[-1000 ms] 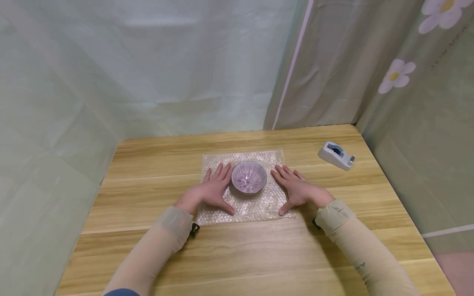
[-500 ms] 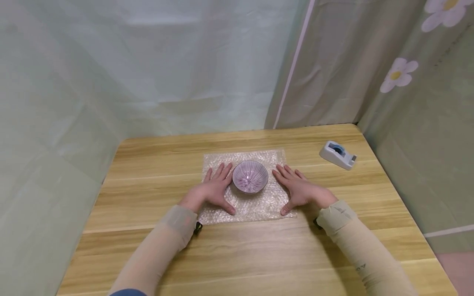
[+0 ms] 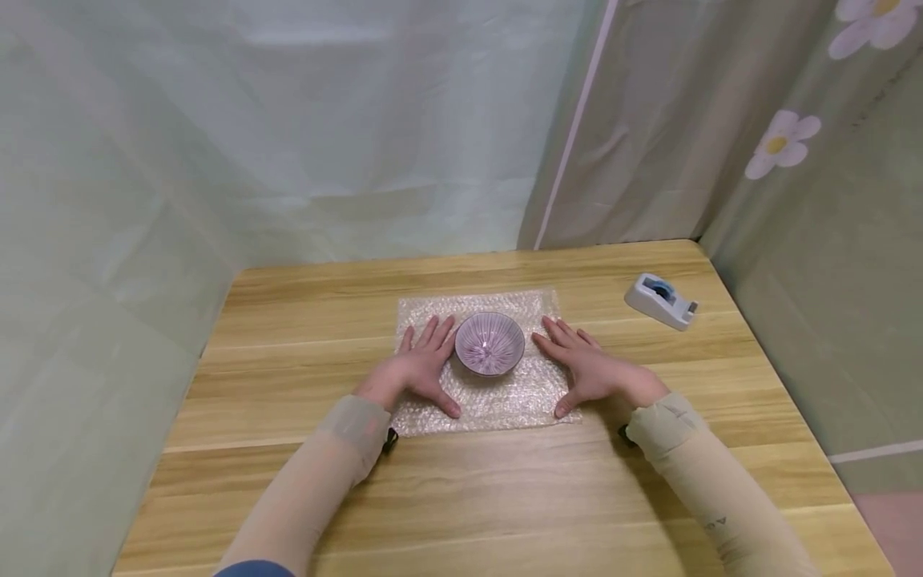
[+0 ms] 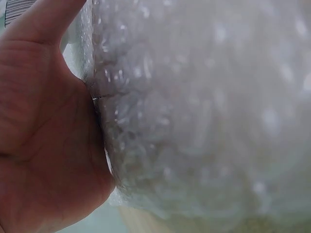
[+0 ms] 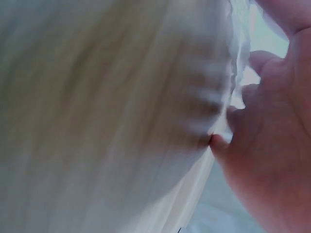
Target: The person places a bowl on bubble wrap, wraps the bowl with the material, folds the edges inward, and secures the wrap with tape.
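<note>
We find the bowl upright on the bubble wrap, between the left hand and right hand, both spread wide; we advise light, even pressure, keeping clear of the bowl.

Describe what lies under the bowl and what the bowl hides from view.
Under the bowl lies a sheet of bubble wrap, spread on the wooden table. The patch of wrap directly beneath the bowl is covered and cannot be seen.

Unreadable letters on right sleeve, illegible lettering on curtain
</note>
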A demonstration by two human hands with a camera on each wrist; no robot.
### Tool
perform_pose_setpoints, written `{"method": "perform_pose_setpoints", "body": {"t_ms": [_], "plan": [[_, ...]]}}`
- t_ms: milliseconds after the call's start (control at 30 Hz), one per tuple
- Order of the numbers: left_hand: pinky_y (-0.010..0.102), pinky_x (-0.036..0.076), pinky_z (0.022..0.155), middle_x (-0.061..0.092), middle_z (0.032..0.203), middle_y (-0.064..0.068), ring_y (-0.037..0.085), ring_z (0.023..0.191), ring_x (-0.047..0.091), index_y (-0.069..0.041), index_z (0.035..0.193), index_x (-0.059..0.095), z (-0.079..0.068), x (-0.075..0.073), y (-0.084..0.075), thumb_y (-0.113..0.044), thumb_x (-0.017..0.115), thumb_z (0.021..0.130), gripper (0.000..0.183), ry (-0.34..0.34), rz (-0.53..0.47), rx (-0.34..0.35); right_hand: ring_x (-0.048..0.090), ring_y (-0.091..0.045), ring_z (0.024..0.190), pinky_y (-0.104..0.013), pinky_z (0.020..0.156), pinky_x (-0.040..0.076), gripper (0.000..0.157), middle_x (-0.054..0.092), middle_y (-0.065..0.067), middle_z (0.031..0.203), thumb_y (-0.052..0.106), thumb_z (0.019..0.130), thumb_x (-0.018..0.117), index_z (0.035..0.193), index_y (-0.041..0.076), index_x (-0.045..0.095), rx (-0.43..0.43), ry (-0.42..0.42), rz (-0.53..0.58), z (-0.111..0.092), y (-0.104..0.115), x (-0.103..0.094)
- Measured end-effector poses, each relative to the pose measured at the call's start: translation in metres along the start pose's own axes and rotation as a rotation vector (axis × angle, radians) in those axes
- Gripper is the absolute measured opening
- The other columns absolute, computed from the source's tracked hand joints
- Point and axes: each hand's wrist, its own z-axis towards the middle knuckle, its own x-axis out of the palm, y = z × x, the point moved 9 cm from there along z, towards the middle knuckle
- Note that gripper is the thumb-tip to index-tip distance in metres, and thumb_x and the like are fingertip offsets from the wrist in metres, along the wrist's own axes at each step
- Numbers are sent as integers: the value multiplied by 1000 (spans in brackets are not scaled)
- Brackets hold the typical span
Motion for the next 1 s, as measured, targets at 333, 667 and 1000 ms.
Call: {"method": "perform_pose_setpoints", "body": {"t_ms": [333,667,1000], "plan": [[65,-23,119,-34,171,2,28,155,-35,-14,170,-11,-1,1,-1,-79,91,56,166,41,18,-41,-7,-57,158,-73,124,0,133,4,-23,177,62,53,97,164,10,44,-84,-97,-126,-19,15,-3],[63,-26,118,-39,168,-1,25,153,-39,-13,170,-9,4,4,1,-80,91,55,166,74,29,-75,28,-43,158,-66,126,24,80,42,-12,168,30,72,99,145,19,69,-115,9,-88,-34,34,5],[63,-26,119,-39,169,0,27,153,-39,-14,170,-9,2,1,-2,-80,92,53,169,87,7,-77,42,-39,152,-60,123,33,42,51,-11,162,5,87,81,127,19,77,-144,-66,-118,-35,34,-1]]}}
